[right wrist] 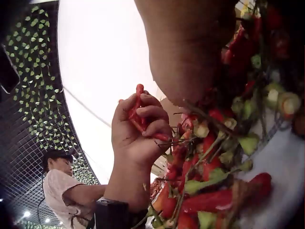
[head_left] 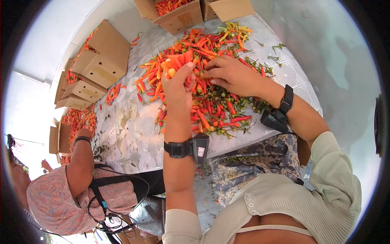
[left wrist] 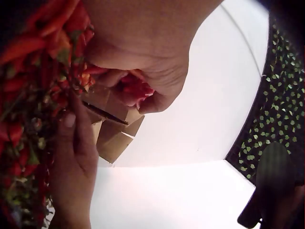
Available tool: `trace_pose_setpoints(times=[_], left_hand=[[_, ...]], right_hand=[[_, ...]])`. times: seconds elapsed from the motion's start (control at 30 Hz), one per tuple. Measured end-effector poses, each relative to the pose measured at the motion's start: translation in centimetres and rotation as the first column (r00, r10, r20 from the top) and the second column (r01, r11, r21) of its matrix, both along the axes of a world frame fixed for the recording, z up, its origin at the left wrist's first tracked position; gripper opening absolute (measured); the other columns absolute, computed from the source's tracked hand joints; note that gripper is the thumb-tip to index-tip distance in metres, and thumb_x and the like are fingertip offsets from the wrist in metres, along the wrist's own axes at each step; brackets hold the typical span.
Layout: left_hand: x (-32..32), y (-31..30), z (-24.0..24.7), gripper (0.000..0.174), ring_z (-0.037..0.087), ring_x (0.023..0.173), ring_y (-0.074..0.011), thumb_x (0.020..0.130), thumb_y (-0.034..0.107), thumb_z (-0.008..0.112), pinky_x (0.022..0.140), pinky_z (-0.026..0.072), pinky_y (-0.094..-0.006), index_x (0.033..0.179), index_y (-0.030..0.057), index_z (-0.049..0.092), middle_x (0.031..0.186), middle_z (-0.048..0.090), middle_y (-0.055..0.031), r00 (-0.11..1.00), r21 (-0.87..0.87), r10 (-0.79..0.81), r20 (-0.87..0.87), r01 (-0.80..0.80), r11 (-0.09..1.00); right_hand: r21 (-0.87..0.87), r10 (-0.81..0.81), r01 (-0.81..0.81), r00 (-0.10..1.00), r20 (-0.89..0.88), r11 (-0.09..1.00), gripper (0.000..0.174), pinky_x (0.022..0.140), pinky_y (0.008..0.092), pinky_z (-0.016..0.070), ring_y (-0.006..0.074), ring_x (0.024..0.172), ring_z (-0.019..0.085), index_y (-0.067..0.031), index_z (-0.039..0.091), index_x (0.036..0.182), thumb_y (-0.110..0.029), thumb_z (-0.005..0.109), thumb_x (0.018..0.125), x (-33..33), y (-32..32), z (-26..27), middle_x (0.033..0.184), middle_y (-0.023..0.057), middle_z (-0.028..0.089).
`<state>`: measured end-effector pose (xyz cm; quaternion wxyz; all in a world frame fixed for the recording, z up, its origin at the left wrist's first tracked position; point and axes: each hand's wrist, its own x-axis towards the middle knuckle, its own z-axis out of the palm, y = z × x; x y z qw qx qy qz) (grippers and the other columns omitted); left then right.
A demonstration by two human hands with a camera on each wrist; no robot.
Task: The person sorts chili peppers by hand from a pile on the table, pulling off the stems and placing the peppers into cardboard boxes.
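The cream sleeve (head_left: 333,191) hangs at the near edge of the table (head_left: 126,126). Beyond it the left hand (head_left: 176,83) is raised, its fingers curled round a bunch of orange chillies (head_left: 177,62). Just beside it the right hand (head_left: 231,75) rests on the chilli pile (head_left: 213,107) with its fingers nearly straight, gripping nothing that shows. The pile covers the table's middle and right side, so most of the sorting looks undone. Boxes (head_left: 176,14) at the far edge already hold some chillies.

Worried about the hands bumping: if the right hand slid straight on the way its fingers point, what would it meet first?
Probably the left hand, which grips a bunch of chillies just ahead of the right hand; depth is unclear.
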<state>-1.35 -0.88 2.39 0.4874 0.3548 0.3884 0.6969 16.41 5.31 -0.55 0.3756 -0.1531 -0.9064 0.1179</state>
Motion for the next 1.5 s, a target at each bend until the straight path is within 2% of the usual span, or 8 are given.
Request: trace_pose_setpoints(times=[0.13, 0.33, 0.53, 0.63, 0.77, 0.87, 1.07, 1.5], left_hand=[[0.8, -0.3, 0.6, 0.016, 0.057, 0.054, -0.0083, 0.077, 0.002, 0.067, 0.039, 0.0348, -0.0182, 0.091, 0.0046, 0.06, 0.078, 0.067, -0.0066, 1.0, -0.037, 0.014, 0.021, -0.013, 0.999], [1.0, -0.2, 0.5, 0.019, 0.058, 0.055, -0.0085, 0.077, 0.001, 0.067, 0.039, 0.034, -0.0179, 0.093, 0.0051, 0.057, 0.081, 0.067, -0.0077, 1.0, -0.012, -0.004, -0.025, 0.004, 1.0], [1.1, 0.0, -0.1, 0.022, 0.056, 0.055, -0.0072, 0.077, 0.002, 0.072, 0.04, 0.0341, -0.0177, 0.093, 0.0061, 0.057, 0.074, 0.063, -0.0027, 0.993, 0.016, 0.003, -0.116, -0.001, 1.0], [1.2, -0.1, 0.1, 0.024, 0.056, 0.055, -0.0068, 0.077, 0.002, 0.073, 0.041, 0.0344, -0.0177, 0.095, 0.0062, 0.057, 0.074, 0.063, -0.0023, 0.991, 0.012, -0.008, -0.135, 0.01, 1.0], [1.2, -0.2, 0.2, 0.024, 0.058, 0.06, -0.0073, 0.078, 0.001, 0.072, 0.047, 0.0415, -0.0194, 0.097, 0.0041, 0.058, 0.077, 0.064, -0.0031, 0.987, -0.01, 0.014, -0.157, -0.015, 1.0], [2.1, 0.5, -0.7, 0.022, 0.06, 0.066, -0.0083, 0.079, 0.003, 0.072, 0.058, 0.048, -0.022, 0.096, 0.0007, 0.059, 0.08, 0.065, -0.0038, 0.918, 0.193, 0.246, -0.31, -0.192, 0.962], [2.0, 0.4, -1.0, 0.026, 0.058, 0.076, -0.0075, 0.079, 0.009, 0.075, 0.067, 0.0487, -0.022, 0.097, -0.0003, 0.059, 0.085, 0.062, -0.002, 0.862, 0.059, 0.109, -0.496, -0.092, 0.994], [2.0, 0.3, -1.4, 0.037, 0.058, 0.077, -0.0094, 0.073, 0.019, 0.081, 0.07, 0.0491, -0.0255, 0.098, 0.001, 0.061, 0.086, 0.063, -0.0025, 0.813, 0.091, 0.071, -0.577, -0.022, 0.996]], right_hand=[[-0.048, -0.04, 0.048, 0.989, 0.146, 0.998, 0.019, 0.09, 0.039, 0.0436, 0.0282, 0.104, 0.054, -0.0082, 0.067, 0.102, -0.013, 0.065, 0.084, 0.2, -0.1, 0.4, 0.107, 0.009, 0.06], [-0.184, -0.064, 0.07, 0.997, 0.037, 0.98, 0.019, 0.081, 0.0372, 0.0483, 0.0248, 0.085, 0.061, -0.0046, 0.065, 0.097, -0.007, 0.069, 0.078, 0.5, 0.2, 0.4, 0.088, 0.0082, 0.063], [-0.529, -0.112, 0.058, 0.991, -0.071, 0.846, 0.018, 0.072, 0.031, 0.0494, 0.0177, 0.077, 0.062, -0.0021, 0.064, 0.095, -0.004, 0.068, 0.078, 0.3, 0.6, -0.2, 0.082, 0.0064, 0.063], [-0.424, -0.063, 0.032, 0.996, -0.058, 0.905, 0.019, 0.072, 0.0357, 0.0497, 0.0257, 0.079, 0.064, -0.0043, 0.066, 0.093, -0.011, 0.07, 0.076, 0.4, 1.1, -0.5, 0.082, 0.0093, 0.066], [-0.449, -0.109, 0.009, 0.974, -0.197, 0.894, 0.016, 0.072, 0.0299, 0.0489, 0.0151, 0.078, 0.061, -0.0018, 0.066, 0.096, -0.007, 0.07, 0.082, 0.2, 1.3, -0.6, 0.086, 0.0052, 0.065], [-0.554, -0.176, -0.046, 0.924, -0.34, 0.831, 0.012, 0.074, 0.0247, 0.049, 0.0104, 0.083, 0.061, -0.0018, 0.067, 0.094, -0.006, 0.069, 0.083, 0.6, 1.1, 0.9, 0.089, 0.0034, 0.066], [-0.528, -0.149, -0.181, 0.839, -0.523, 0.829, 0.015, 0.075, 0.028, 0.0477, 0.0126, 0.081, 0.061, -0.0027, 0.069, 0.092, -0.012, 0.072, 0.081, 0.4, 1.0, 0.9, 0.084, 0.0044, 0.068], [-0.62, -0.099, -0.172, 0.92, -0.378, 0.765, 0.017, 0.069, 0.0229, 0.0451, 0.0064, 0.081, 0.054, -0.0008, 0.064, 0.089, -0.017, 0.067, 0.088, 0.8, 0.7, 1.2, 0.09, -0.0002, 0.06]])
